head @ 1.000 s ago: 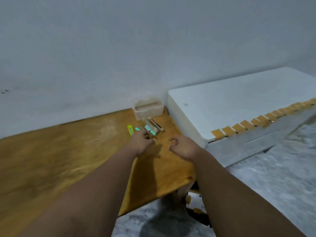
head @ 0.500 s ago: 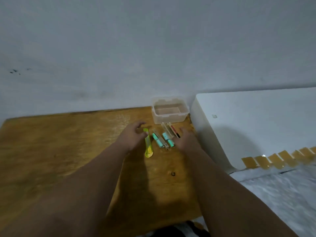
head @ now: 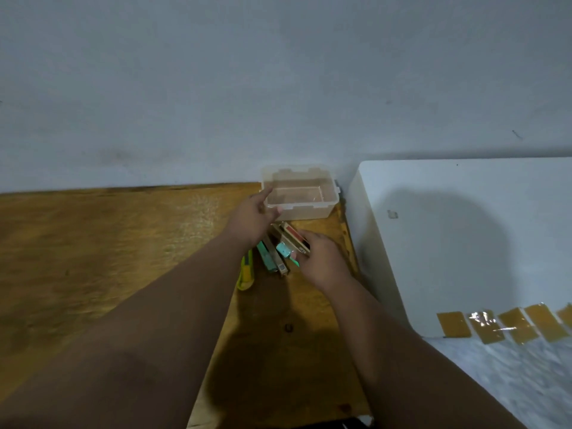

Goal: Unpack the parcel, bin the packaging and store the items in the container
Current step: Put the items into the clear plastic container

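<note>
Here, at the back of the wooden counter (head: 123, 243), my left hand (head: 252, 219) reaches the clear container (head: 303, 207). Its straight fingers (head: 266, 193) touch the near-left corner and hold nothing. My right hand (head: 322, 263) curls thumb and fingers round a bundle of packs (head: 292, 236), one red-labelled and one teal, just in front of the container. Another teal pack (head: 266, 258) and a yellow cutter (head: 246, 270) lie beside them, below my left wrist. To do this well, I judge, the left should steady the light container. The right should lift the bundle level so no pack slides out, clear the rim, then lay it flat inside.
</note>
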